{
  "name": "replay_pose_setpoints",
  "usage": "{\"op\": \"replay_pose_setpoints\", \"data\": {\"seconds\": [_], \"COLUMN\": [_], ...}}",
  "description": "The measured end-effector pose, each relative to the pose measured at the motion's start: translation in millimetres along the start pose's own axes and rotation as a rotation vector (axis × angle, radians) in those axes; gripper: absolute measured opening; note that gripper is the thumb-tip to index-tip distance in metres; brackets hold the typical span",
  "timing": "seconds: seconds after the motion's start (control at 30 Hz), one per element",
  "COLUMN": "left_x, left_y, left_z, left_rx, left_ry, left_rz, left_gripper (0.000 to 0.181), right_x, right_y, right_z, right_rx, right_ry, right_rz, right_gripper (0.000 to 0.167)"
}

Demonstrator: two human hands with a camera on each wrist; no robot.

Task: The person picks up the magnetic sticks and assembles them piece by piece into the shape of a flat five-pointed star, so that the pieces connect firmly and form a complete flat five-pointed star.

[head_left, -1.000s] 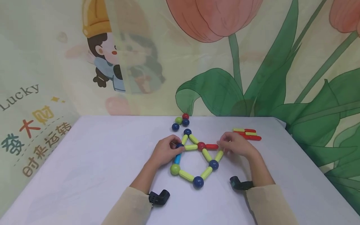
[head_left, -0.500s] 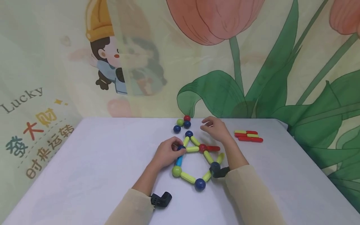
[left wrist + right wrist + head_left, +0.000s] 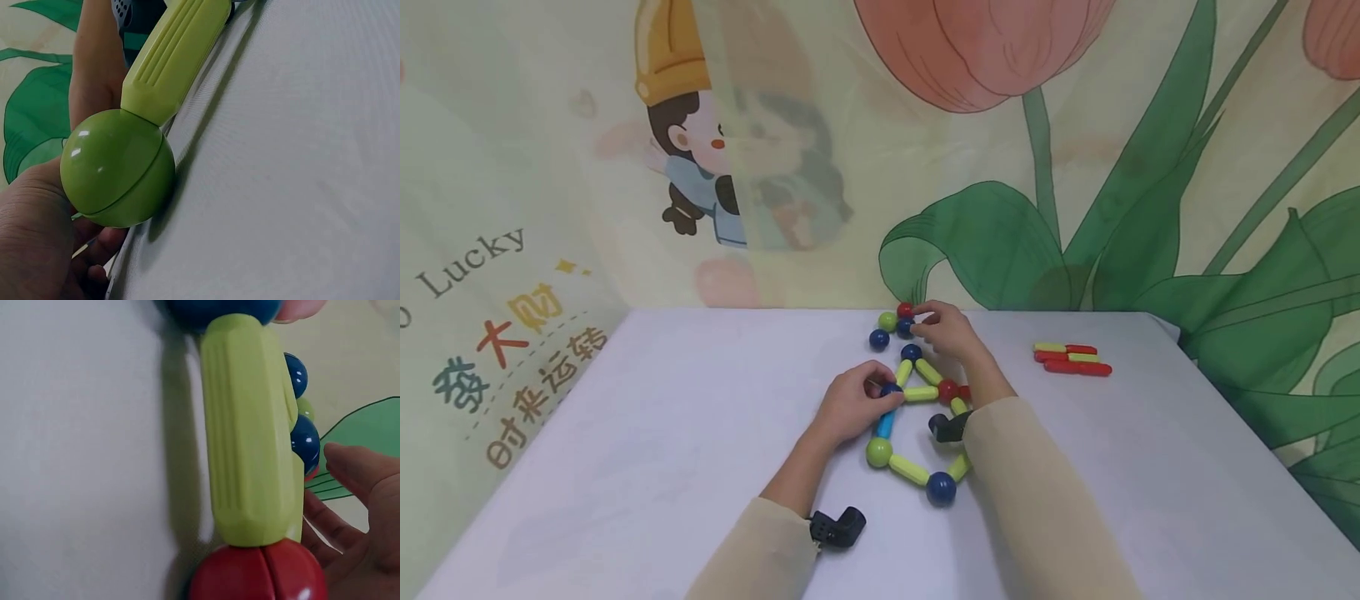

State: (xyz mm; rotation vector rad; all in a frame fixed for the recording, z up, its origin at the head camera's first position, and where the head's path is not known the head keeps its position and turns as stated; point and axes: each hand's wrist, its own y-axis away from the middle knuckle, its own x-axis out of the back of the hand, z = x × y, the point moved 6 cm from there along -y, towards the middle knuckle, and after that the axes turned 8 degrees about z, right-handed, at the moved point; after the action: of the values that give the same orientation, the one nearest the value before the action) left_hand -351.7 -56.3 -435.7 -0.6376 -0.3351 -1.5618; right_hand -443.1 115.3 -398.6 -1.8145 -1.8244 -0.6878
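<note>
My left hand (image 3: 856,403) pinches a dark blue ball (image 3: 891,390) at the left corner of a linked shape of balls and rods. From that ball a blue rod (image 3: 885,424) runs to a green ball (image 3: 879,452), seen large in the left wrist view. Near the table's back edge, my right hand (image 3: 951,335) reaches with thumb and fingers spread beside a loose dark blue ball (image 3: 905,327) and a red ball (image 3: 905,309). A slight gap shows between thumb and blue ball in the right wrist view. My right sleeve and wrist camera hide the shape's right side.
Another loose blue ball (image 3: 879,339) and a loose green ball (image 3: 887,322) lie at the back. Red and yellow-green rods (image 3: 1078,367) lie together at the back right. A patterned cloth (image 3: 790,275) hangs behind the white table (image 3: 647,433).
My right hand has left the yellow-green rod at the shape's right and moved left and back to the loose balls. My left hand keeps its hold on the blue ball.
</note>
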Motion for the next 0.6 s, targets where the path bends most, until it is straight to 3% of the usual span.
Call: {"op": "replay_pose_setpoints", "data": {"seconds": [0.17, 0.6], "left_x": [-1.5, 0.2], "left_y": [2.0, 1.4], "left_z": [-0.2, 1.4], "left_rx": [0.008, 0.005], "left_ry": [0.001, 0.014], "left_rz": [-0.001, 0.012], "left_gripper": [0.026, 0.025], "right_x": [-7.6, -3.9], "right_y": [-2.2, 1.0], "right_z": [0.0, -0.3], "right_rx": [0.013, 0.014], "right_ry": [0.043, 0.097], "right_rz": [-0.047, 0.025], "right_gripper": [0.047, 0.037]}}
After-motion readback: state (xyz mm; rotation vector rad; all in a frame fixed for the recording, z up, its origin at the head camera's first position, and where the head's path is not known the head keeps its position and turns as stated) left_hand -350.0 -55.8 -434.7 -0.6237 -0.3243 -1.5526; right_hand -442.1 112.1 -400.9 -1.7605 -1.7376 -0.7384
